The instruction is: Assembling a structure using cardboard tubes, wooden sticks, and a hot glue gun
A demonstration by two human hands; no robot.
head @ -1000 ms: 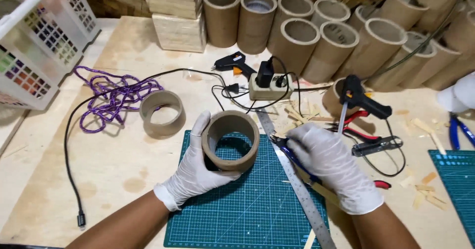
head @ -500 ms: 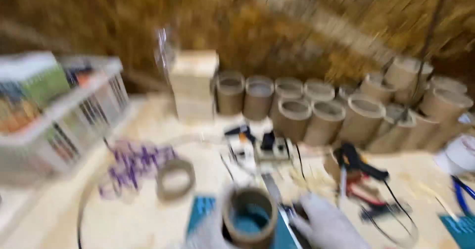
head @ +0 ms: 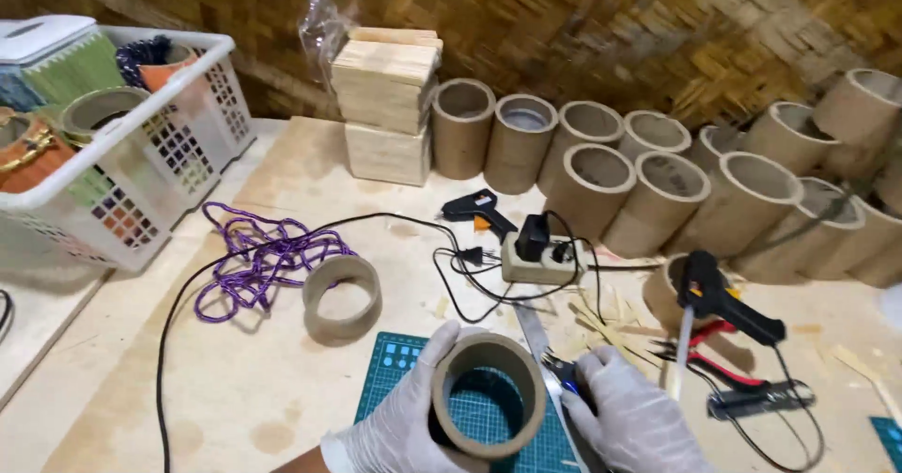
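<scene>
The left hand [head: 399, 426], gloved in white, is closed around a short cardboard ring [head: 489, 396], fingers wrapped over its left wall. The ring stands on edge above the green cutting mat [head: 395, 360], its open bore facing the camera and its axis running front to back. The right hand [head: 629, 417], also gloved, sits just right of the ring, curled around a dark-handled tool [head: 568, 374]; the tool's kind cannot be told. A steel ruler [head: 534, 327] lies between the hands, running away across the counter [head: 235, 379].
</scene>
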